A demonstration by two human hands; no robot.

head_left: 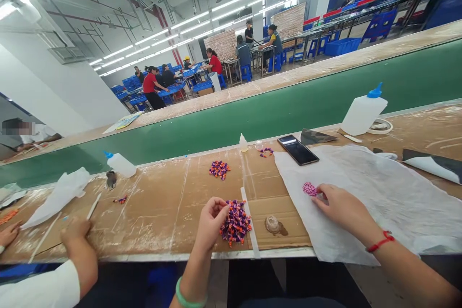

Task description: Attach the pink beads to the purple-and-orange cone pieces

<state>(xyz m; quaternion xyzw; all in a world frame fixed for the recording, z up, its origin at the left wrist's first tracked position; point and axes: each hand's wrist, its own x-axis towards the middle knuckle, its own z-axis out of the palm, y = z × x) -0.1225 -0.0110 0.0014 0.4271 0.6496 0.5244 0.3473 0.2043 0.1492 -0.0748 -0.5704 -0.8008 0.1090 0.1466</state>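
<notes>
My left hand point(211, 221) reaches into a heap of small purple and orange pieces point(236, 224) on the cardboard bench top point(162, 202); its fingers are pinched together at the heap's near edge, and what they hold is too small to name. My right hand point(341, 209) rests on a sheet of white paper point(378, 192), its fingertips pressed on a small round pink piece point(309, 189). A green bangle is on my left wrist and a red cord on my right.
A second purple-orange pile point(219, 169) and a smaller one point(266, 152) lie farther back. A phone point(298, 149), a large glue bottle point(363, 113), a small bottle point(243, 143), a glue blob point(272, 224) and a green conveyor belt point(252, 115) are present. A co-worker's hand point(74, 231) works at the left.
</notes>
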